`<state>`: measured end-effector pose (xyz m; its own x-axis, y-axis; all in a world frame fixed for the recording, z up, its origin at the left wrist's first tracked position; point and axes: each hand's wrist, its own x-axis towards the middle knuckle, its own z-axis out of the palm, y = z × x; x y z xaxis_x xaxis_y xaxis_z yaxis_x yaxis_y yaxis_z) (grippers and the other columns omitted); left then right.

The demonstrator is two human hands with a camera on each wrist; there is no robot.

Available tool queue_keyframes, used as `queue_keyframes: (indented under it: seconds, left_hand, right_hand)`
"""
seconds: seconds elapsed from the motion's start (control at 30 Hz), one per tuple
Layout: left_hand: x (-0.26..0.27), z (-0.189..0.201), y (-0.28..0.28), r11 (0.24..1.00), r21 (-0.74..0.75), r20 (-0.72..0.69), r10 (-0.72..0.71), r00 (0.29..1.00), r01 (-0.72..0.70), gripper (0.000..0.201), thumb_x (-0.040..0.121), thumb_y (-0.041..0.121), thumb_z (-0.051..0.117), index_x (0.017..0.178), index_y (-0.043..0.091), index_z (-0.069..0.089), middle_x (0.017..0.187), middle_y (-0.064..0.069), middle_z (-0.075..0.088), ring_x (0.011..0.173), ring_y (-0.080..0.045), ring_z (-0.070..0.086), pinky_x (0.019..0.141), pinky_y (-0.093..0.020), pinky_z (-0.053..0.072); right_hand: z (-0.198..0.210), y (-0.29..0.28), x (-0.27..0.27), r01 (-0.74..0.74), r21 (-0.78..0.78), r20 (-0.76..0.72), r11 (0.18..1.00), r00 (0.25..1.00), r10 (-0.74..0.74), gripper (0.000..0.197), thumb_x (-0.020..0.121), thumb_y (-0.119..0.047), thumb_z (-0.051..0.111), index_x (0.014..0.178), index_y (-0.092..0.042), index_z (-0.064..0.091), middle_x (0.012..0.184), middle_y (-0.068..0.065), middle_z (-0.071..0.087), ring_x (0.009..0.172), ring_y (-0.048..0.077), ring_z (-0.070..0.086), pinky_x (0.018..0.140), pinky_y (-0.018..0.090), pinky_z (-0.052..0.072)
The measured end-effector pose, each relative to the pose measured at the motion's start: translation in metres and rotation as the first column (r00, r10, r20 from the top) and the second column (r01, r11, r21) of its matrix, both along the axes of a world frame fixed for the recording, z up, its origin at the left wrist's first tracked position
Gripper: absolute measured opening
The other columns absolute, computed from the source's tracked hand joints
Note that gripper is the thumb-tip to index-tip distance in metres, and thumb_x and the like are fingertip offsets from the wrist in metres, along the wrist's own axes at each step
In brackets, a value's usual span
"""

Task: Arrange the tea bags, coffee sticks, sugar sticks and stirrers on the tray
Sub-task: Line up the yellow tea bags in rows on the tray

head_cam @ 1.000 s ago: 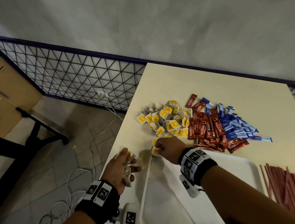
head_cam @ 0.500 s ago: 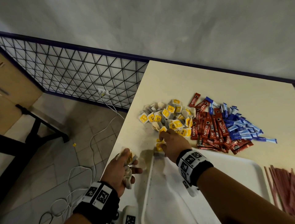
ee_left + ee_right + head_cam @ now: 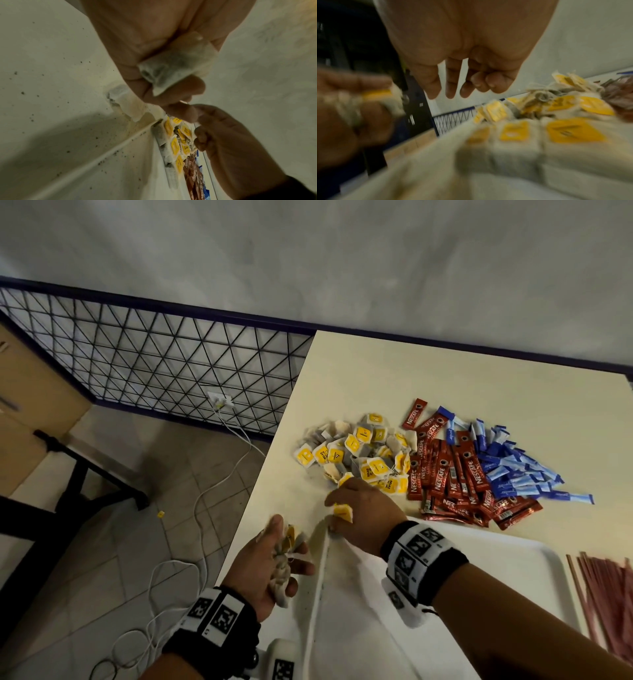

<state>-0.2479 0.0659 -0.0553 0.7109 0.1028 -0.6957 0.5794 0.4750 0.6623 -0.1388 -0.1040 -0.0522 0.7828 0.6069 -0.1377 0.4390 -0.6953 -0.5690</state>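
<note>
On the cream table lie a pile of yellow-tagged tea bags (image 3: 359,453), red coffee sticks (image 3: 452,477), blue sugar sticks (image 3: 513,470) and reddish stirrers (image 3: 609,594). The white tray (image 3: 496,563) sits at the near edge. My left hand (image 3: 291,559) hovers at the table's left edge beside the tray and grips a bunch of tea bags (image 3: 282,573), seen close in the left wrist view (image 3: 176,63). My right hand (image 3: 337,515), over the tray's far left corner just below the pile, pinches one tea bag (image 3: 342,511). The right wrist view is blurred.
The table's left edge (image 3: 274,474) drops to a tiled floor with white cables (image 3: 205,494). A black wire-mesh panel (image 3: 154,364) and a grey wall stand behind. Dark specks dot the tray's surface (image 3: 51,94).
My right hand reached to the near edge of the tea bag pile and has drawn back slightly toward the left hand with a tea bag. The left hand has stayed in place with its bunch.
</note>
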Motion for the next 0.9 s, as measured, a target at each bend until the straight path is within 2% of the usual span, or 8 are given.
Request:
queue_keyframes:
  seconds: [0.07,0.17,0.3,0.47,0.57,0.67,0.77,0.9]
  left_hand:
    - [0.002,0.005,-0.001,0.998,-0.061,-0.004,-0.003,1.000,0.003,0.057,0.093,0.055,0.037,0.097,0.005,0.065,0.076,-0.010,0.064,0.058,-0.027,0.060,0.038,-0.019,0.031]
    - [0.006,0.012,-0.006,0.994,-0.108,0.006,-0.030,1.000,0.030,0.061,0.093,0.057,0.033,0.085,0.013,0.073,0.076,-0.008,0.064,0.056,-0.027,0.060,0.040,-0.019,0.032]
    - [0.012,0.023,-0.017,0.991,-0.115,0.002,-0.070,0.998,0.069,0.061,0.094,0.061,0.030,0.085,0.013,0.067,0.075,-0.012,0.063,0.056,-0.028,0.061,0.042,-0.022,0.034]
    - [0.014,0.032,-0.029,0.995,-0.074,0.013,-0.062,0.998,0.063,0.062,0.096,0.057,0.030,0.092,0.007,0.067,0.079,-0.017,0.066,0.056,-0.031,0.061,0.042,-0.022,0.032]
    - [0.014,0.036,-0.035,0.996,-0.063,0.019,-0.065,0.998,0.066,0.059,0.096,0.056,0.032,0.091,0.008,0.068,0.081,-0.017,0.066,0.056,-0.031,0.061,0.044,-0.023,0.031]
    - [0.013,0.041,-0.042,0.993,-0.061,0.024,-0.095,0.995,0.097,0.057,0.097,0.055,0.031,0.095,0.007,0.063,0.076,-0.016,0.065,0.054,-0.031,0.061,0.042,-0.022,0.030]
    - [0.013,0.042,-0.049,0.987,-0.079,0.026,-0.135,0.990,0.137,0.059,0.097,0.055,0.029,0.094,0.007,0.063,0.076,-0.014,0.064,0.054,-0.031,0.060,0.041,-0.021,0.029]
    - [0.010,0.039,-0.054,0.993,-0.061,0.022,-0.101,0.995,0.102,0.055,0.098,0.053,0.032,0.092,0.008,0.064,0.073,-0.012,0.062,0.052,-0.028,0.058,0.043,-0.021,0.028]
  right_hand:
    - [0.013,0.004,-0.003,-0.004,0.179,-0.067,0.984,0.998,0.017,0.031,0.083,-0.041,0.060,0.108,-0.024,0.067,0.100,-0.007,0.060,0.083,0.006,0.055,0.076,0.021,0.043]
    - [0.028,0.008,-0.009,-0.068,0.211,-0.118,0.975,0.989,0.095,0.035,0.083,-0.046,0.060,0.111,-0.026,0.066,0.096,-0.012,0.061,0.070,-0.007,0.048,0.066,0.006,0.031]
    - [0.032,0.003,-0.012,-0.021,0.207,-0.114,0.978,0.992,0.046,0.030,0.082,-0.035,0.070,0.111,-0.029,0.064,0.093,-0.014,0.057,0.067,-0.005,0.045,0.065,0.012,0.032]
    - [0.039,-0.013,-0.019,-0.058,0.312,-0.032,0.948,0.997,0.071,0.028,0.080,-0.027,0.070,0.108,-0.029,0.067,0.095,-0.010,0.055,0.079,-0.012,0.047,0.068,0.006,0.031]
    - [0.043,-0.024,-0.022,-0.139,0.281,0.012,0.950,0.990,0.142,0.031,0.076,-0.042,0.058,0.103,-0.034,0.071,0.101,-0.009,0.054,0.086,-0.005,0.051,0.071,0.007,0.036]
    - [0.047,-0.032,-0.022,-0.174,0.226,0.055,0.958,0.985,0.166,0.020,0.079,-0.034,0.067,0.098,-0.033,0.073,0.103,-0.010,0.056,0.091,0.005,0.056,0.074,0.016,0.042]
    - [0.051,-0.037,-0.021,-0.157,0.227,0.050,0.961,0.987,0.150,0.013,0.082,-0.024,0.071,0.093,-0.029,0.075,0.100,-0.014,0.054,0.086,-0.008,0.048,0.071,0.002,0.029]
    - [0.054,-0.047,-0.023,0.017,0.327,-0.058,0.945,0.998,0.002,0.008,0.085,-0.020,0.069,0.089,-0.026,0.072,0.091,-0.015,0.060,0.072,0.000,0.052,0.064,0.008,0.035]
